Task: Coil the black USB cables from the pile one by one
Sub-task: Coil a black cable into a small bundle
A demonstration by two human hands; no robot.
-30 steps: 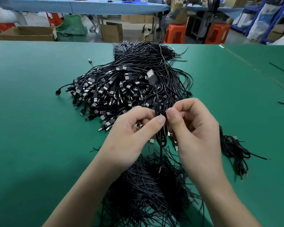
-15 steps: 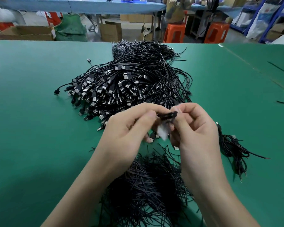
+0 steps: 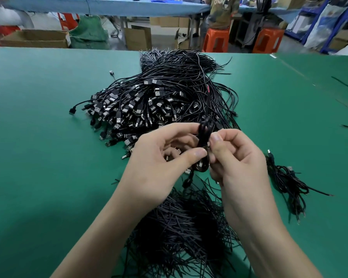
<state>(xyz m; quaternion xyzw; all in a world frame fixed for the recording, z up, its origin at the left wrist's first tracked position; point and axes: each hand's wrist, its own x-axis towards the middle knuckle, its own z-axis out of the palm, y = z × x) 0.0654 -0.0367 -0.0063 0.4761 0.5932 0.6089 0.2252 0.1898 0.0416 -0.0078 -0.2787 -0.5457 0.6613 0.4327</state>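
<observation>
Currently logged: one black USB cable (image 3: 203, 137), folded into a small upright bundle, held above the bench (image 3: 38, 147), just in front of the pile (image 3: 159, 101). I see left hand (image 3: 157, 159) fingers pinching one side and right hand (image 3: 239, 163) fingers pinching the other. Loose bundled cables (image 3: 285, 181) lie to the right.

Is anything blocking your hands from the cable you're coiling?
Nothing visible. The left hand and right hand both pinch the coiled cable directly, near the pile on the green table.
</observation>
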